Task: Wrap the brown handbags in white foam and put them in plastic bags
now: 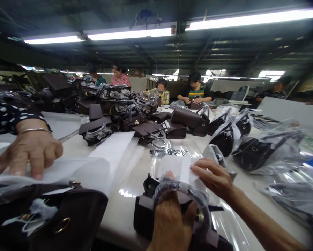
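In front of me a dark brown handbag (146,218) lies on the table, its two handles (205,205) wrapped in clear film. My left hand (169,218) reaches through the near handle; its fingers stretch upward behind the wrapping, the tips at a white sheet, and the thumb stands apart. On the right, my right hand (215,177) pinches the edge of that thin white sheet (181,165), which has a zigzag strip. Beneath sheet and bag lies a clear plastic bag (198,148) with dark printed lettering. The handle partly hides my left fingers.
At left a co-worker's hand (33,150) presses white sheeting over another dark handbag (75,209). White sheets (117,150) lie mid-table. Many brown handbags (146,130) are piled beyond. Plastic-covered handbags (253,150) stand at right. Several people work farther back.
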The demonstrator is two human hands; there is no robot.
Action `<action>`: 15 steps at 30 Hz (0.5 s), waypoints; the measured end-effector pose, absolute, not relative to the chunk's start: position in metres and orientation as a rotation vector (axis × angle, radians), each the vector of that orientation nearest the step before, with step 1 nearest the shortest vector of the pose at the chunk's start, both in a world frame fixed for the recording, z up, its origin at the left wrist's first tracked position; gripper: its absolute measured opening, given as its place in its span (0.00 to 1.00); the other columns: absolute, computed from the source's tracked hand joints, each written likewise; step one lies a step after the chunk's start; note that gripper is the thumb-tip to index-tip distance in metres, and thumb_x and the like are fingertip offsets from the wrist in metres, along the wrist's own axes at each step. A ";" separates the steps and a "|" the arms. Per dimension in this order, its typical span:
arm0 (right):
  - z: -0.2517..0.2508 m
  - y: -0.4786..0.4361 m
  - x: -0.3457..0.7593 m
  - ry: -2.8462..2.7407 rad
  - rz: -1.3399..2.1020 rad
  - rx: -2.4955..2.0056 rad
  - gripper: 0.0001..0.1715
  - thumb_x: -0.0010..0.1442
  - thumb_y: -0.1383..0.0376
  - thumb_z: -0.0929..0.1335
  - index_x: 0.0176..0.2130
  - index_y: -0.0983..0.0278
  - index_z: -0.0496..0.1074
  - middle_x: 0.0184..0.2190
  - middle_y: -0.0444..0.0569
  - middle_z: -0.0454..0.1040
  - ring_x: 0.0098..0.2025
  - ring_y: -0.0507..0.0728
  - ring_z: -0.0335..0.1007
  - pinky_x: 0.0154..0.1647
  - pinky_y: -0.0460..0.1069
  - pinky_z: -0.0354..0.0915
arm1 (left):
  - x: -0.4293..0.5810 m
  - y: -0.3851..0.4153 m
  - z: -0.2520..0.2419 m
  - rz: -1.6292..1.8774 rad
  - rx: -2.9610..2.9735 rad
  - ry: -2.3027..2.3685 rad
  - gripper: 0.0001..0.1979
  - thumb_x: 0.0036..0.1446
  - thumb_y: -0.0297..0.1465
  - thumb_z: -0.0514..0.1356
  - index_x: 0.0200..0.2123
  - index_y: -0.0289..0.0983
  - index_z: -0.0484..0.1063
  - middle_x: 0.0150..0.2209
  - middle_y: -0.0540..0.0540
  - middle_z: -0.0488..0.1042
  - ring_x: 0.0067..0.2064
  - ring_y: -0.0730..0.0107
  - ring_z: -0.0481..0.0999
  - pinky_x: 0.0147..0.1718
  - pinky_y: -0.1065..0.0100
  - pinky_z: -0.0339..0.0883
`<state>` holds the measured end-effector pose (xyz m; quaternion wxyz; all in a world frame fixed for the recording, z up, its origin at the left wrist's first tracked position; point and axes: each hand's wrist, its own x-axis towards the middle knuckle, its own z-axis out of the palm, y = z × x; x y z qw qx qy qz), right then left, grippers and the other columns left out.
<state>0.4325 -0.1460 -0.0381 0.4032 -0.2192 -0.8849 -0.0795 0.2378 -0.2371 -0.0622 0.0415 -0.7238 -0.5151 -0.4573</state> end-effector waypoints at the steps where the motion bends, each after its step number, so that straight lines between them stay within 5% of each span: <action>1: -0.035 -0.146 0.428 -2.229 -0.151 -0.511 0.23 0.57 0.73 0.64 0.52 0.58 0.66 0.38 0.50 0.70 0.40 0.55 0.68 0.40 0.52 0.67 | 0.238 -0.236 -0.062 -1.423 -2.209 -1.585 0.28 0.59 0.41 0.51 0.56 0.27 0.55 0.41 0.33 0.74 0.47 0.53 0.73 0.44 0.58 0.70; 4: -0.027 -0.151 0.422 -2.263 -0.006 -0.491 0.19 0.60 0.70 0.62 0.51 0.58 0.66 0.44 0.52 0.69 0.47 0.58 0.67 0.48 0.56 0.65 | 0.238 -0.235 -0.060 -1.514 -2.219 -1.544 0.16 0.59 0.39 0.50 0.42 0.33 0.66 0.31 0.40 0.74 0.35 0.56 0.77 0.33 0.60 0.72; 7: -0.018 -0.174 0.420 -2.109 -0.006 -0.844 0.21 0.63 0.66 0.59 0.55 0.58 0.62 0.52 0.54 0.65 0.53 0.60 0.63 0.53 0.58 0.61 | 0.235 -0.235 -0.057 -1.650 -2.315 -1.522 0.11 0.58 0.34 0.50 0.28 0.38 0.67 0.25 0.45 0.71 0.27 0.63 0.74 0.25 0.65 0.69; 11: -0.017 -0.226 0.406 -1.973 -0.122 -1.115 0.23 0.63 0.56 0.57 0.55 0.61 0.61 0.45 0.55 0.68 0.45 0.60 0.68 0.43 0.52 0.68 | 0.232 -0.236 -0.052 -1.802 -2.346 -1.289 0.09 0.53 0.30 0.53 0.37 0.37 0.69 0.34 0.42 0.73 0.37 0.60 0.74 0.38 0.60 0.69; 15: -0.035 -0.264 0.385 -2.053 -0.121 -1.163 0.19 0.64 0.57 0.56 0.51 0.60 0.62 0.38 0.52 0.71 0.39 0.57 0.71 0.34 0.47 0.69 | 0.231 -0.238 -0.054 -2.014 -2.267 -1.250 0.05 0.48 0.26 0.55 0.30 0.37 0.68 0.26 0.47 0.72 0.29 0.66 0.73 0.29 0.67 0.67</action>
